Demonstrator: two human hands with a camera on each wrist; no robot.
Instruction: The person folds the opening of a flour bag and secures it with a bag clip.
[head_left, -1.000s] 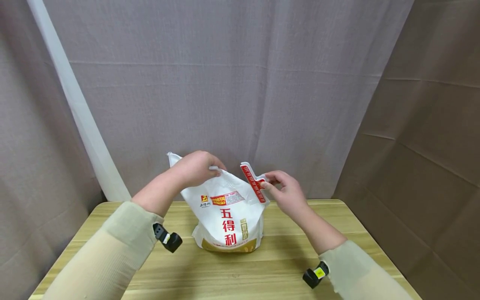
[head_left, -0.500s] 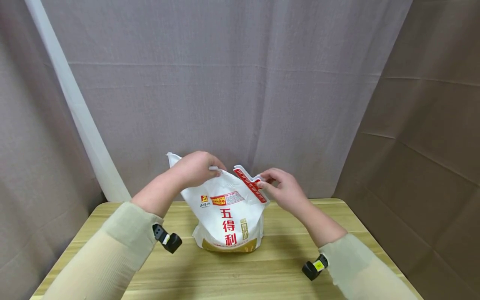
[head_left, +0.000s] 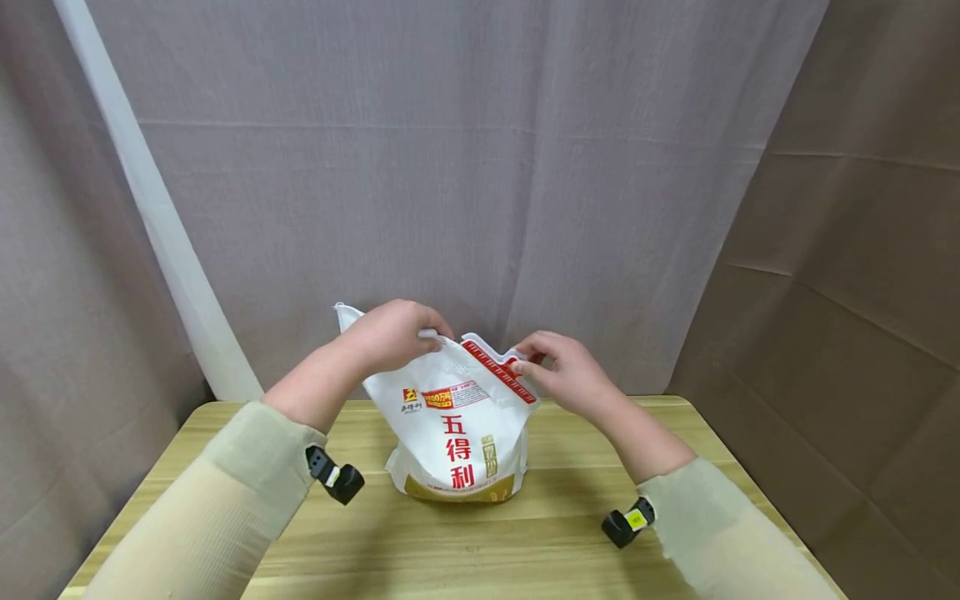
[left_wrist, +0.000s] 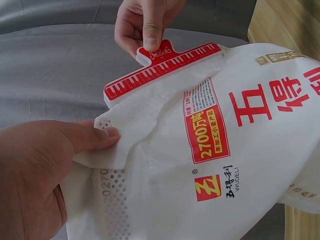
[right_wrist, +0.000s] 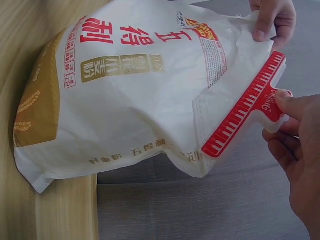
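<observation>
While the left hand (head_left: 390,336) is curled around the upper edge of the white flour bag (head_left: 456,421), its thumb presses the folded fabric from the front, as the left wrist view shows, and the other fingers are hidden behind the fold. This hand grasps the bag firmly at the top left corner. Below it, the bag stands upright with red characters on its front and a golden band at its bottom.

To the right of this hand, a red and white sealing clip (head_left: 498,371) sits along the top right edge of the bag, slanting downward away from the left hand. The right hand (head_left: 564,373) pinches the handle tab of the clip between thumb and forefinger; the remaining fingers are bent loosely beside it. Whether the clip is fully closed over the bag edge, I cannot tell.

Under both hands is a light wooden table (head_left: 525,542), and the bag rests on it near its far edge. Behind the hands hangs a grey curtain (head_left: 450,167), and on the right side a brown curtain (head_left: 862,292).
</observation>
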